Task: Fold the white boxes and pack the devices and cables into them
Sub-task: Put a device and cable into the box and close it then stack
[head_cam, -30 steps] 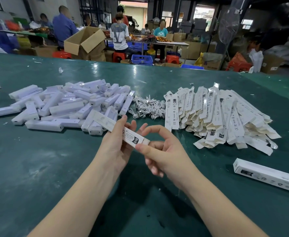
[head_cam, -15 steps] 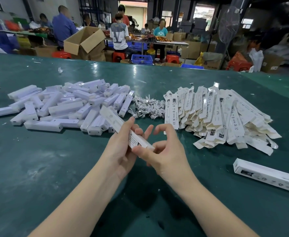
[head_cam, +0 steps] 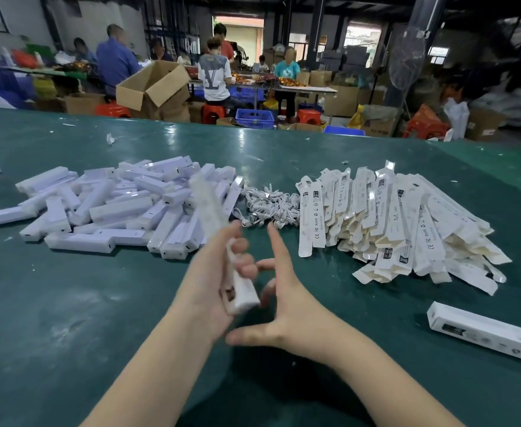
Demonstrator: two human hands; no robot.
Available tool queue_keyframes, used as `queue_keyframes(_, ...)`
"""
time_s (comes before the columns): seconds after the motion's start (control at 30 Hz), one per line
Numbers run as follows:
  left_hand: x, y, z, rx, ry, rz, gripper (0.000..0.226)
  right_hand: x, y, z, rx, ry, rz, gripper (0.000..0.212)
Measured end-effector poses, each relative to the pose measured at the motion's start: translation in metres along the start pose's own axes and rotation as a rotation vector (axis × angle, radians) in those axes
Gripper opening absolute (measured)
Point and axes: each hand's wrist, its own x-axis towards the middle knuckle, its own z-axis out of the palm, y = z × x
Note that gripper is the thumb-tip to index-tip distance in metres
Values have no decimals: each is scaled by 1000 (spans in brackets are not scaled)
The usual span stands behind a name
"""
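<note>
Forearms come in from the bottom edge, both bare, over the green bench (head_cam: 68, 334). My left hand (head_cam: 213, 285) has its fingers curled round a long white box (head_cam: 239, 291); the near end of the box lies in my palm and shows a dark printed mark, and the far end rises away from me, blurred, so I cannot tell if its flap is folded. My right hand (head_cam: 287, 309) is just beside it, with no grip on anything: the fingers are straight and spread, the forefinger points up and away, the thumb points left under the box. I cannot tell whether a fingertip touches the box.

To my right, near the edge of the view, one closed white box (head_cam: 484, 331) with print on it lies flat on the bench, well apart from my hands.

Further away there are three groups in a row. On the left is a heap of white devices (head_cam: 123, 208), long and square-ended, lying across each other. In the middle, behind my hands, is a small tangle of white cables (head_cam: 271, 208). On the right is a heap of flat unfolded boxes (head_cam: 391, 223), fanned out, with small black print on them.

Beyond the bench, an open cardboard carton (head_cam: 153, 84) stands, and several people (head_cam: 213, 75) sit at another table among red stools (head_cam: 213, 112) and a blue crate (head_cam: 254, 117).
</note>
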Motion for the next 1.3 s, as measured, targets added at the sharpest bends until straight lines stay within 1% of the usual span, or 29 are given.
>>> queue_keyframes(0.07, 8, 23, -10, -67, 206, 146, 20, 14, -2, 1, -226, -44, 82, 125)
queue_keyframes(0.1, 11, 33, -15, -76, 321, 235, 24, 23, -1, 2, -338, -63, 80, 113)
queue_keyframes(0.17, 14, 47, -26, -89, 494, 394, 28, 49, -3, 7, -578, -41, 5, 84)
queue_keyframes(0.2, 15, 51, -31, -95, 554, 455, 27, 64, -4, 12, -667, -23, -42, 75)
queue_keyframes(0.3, 18, 54, -37, -67, 639, 526, 26, 106, -10, 33, -832, 19, -109, 59)
queue_keyframes(0.37, 22, 51, -41, -66, 665, 513, 21, 127, -12, 46, -948, 67, -78, 47)
queue_keyframes(0.43, 25, 51, -43, -58, 682, 506, 19, 138, -13, 54, -939, 145, -15, 37)
queue_keyframes(0.5, 28, 52, -45, -49, 686, 510, 19, 140, -15, 53, -863, 232, 1, 30)
queue_keyframes(0.57, 30, 51, -45, -27, 664, 507, 18, 133, -16, 43, -763, 344, -18, 22)
queue_keyframes(0.63, 31, 49, -45, 42, 625, 503, 22, 120, -18, 27, -561, 445, 12, 17)
queue_keyframes(0.7, 29, 45, -41, 155, 525, 488, 20, 99, -23, 11, -236, 488, 88, 28)
queue_keyframes(0.73, 27, 42, -38, 244, 454, 475, 20, 88, -26, 3, -14, 511, 126, 36)
queue_keyframes(0.8, 24, 34, -34, 476, 316, 479, 20, 65, -29, -13, 471, 557, 164, 52)
queue_keyframes(0.83, 23, 30, -33, 629, 264, 514, 20, 54, -30, -24, 664, 598, 141, 59)
queue_keyframes(0.9, 22, 22, -37, 1033, 182, 655, 20, 31, -31, -45, 893, 705, 37, 73)
queue_keyframes(0.97, 23, 15, -43, 1441, 95, 796, 26, 10, -29, -60, 948, 807, -98, 87)
queue_keyframes(1.03, 22, 11, -43, 1642, -9, 821, 26, -5, -28, -67, 853, 905, -205, 87)
queue_keyframes(1.1, 20, 6, -42, 1739, -65, 807, 25, -12, -23, -68, 741, 994, -262, 78)
queue_keyframes(1.17, 20, 2, -41, 1767, -102, 806, 24, -13, -21, -66, 660, 1058, -321, 68)
queue_keyframes(1.23, 19, -2, -41, 1761, -159, 785, 21, -12, -19, -64, 536, 1065, -379, 60)
queue_keyframes(1.3, 18, -5, -39, 1756, -203, 802, 23, -10, -20, -61, 429, 1038, -393, 56)
